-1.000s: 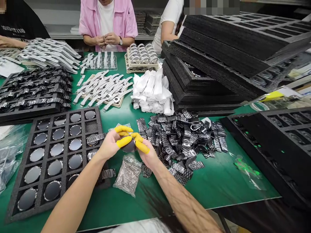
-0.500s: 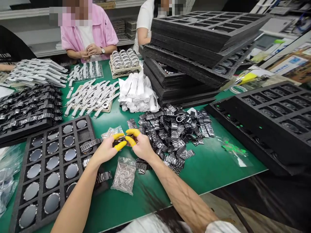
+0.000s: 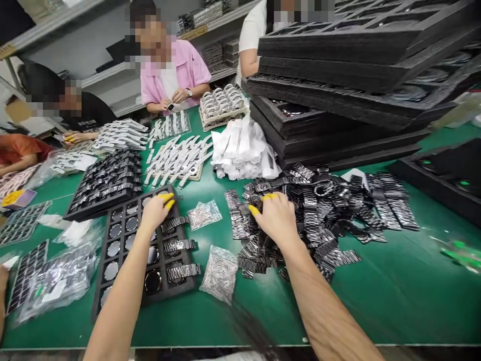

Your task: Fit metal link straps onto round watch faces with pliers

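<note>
My left hand (image 3: 158, 208), with yellow covers on its fingertips, is over the upper part of a black foam tray (image 3: 97, 265) of round watch faces. Its thumb and finger are near each other at the tray's top right; what lies between them I cannot make out. My right hand (image 3: 274, 213), also yellow-tipped, is at the left side of a heap of black metal watch bands (image 3: 319, 220), its thumb and fingers closed at a band. Three watches with metal bands (image 3: 182, 271) lie in the tray's right column.
Two clear bags of small metal pins (image 3: 220, 273) (image 3: 205, 214) lie between the tray and the heap. Beyond are white-strapped watches (image 3: 180, 160), white wrapped pieces (image 3: 244, 150) and tall stacked foam trays (image 3: 330, 65). Several people sit around the table.
My hands have parted: the left has gone to the tray, the right to the band heap. The view has turned left, showing more people and trays there.
</note>
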### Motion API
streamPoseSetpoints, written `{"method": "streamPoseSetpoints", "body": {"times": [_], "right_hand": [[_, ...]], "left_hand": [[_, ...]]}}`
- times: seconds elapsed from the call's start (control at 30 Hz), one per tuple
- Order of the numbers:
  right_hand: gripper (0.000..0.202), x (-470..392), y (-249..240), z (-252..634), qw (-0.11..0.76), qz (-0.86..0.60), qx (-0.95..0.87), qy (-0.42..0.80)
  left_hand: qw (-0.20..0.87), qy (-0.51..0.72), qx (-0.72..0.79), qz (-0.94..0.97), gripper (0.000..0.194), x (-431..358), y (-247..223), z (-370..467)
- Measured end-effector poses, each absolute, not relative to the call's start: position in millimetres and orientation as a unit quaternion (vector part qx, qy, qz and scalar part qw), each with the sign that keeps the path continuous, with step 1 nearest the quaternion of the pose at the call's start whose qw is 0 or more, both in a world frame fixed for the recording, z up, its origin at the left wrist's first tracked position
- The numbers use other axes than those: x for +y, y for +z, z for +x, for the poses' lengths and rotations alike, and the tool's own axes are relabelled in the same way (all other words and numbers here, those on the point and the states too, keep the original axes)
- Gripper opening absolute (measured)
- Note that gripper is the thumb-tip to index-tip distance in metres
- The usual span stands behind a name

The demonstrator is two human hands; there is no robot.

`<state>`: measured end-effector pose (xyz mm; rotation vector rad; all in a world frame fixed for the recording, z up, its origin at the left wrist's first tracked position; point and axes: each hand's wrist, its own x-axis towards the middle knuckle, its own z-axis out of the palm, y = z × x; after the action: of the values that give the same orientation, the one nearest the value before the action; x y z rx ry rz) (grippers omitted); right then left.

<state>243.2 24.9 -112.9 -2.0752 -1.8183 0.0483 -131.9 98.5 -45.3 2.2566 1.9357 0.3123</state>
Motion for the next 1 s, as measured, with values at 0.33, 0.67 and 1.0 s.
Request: {"method": "streamPoseSetpoints", "body": {"times": [0.33, 0.67, 1.0], "right_hand": [[0.027, 25.9, -117.7, 237.9, 0.198, -0.738, -0.644, -0.02], [0.034, 28.9, -120.9, 234.0, 0.257, -0.749, -0.61, 0.006], [0.036, 32.5, -126.0, 232.8, 0.399, -0.737, -0.545, 0.009]], "left_hand": [[0.172, 0.067, 0.588, 0.788, 0.071, 78.4, -56.1, -169.7], [0.205, 0.022, 0.604, 0.77, 0.069, 73.2, -70.3, -159.8], [0.193, 0.017, 0.61, 0.768, 0.071, 55.1, -62.6, -163.0]]}}
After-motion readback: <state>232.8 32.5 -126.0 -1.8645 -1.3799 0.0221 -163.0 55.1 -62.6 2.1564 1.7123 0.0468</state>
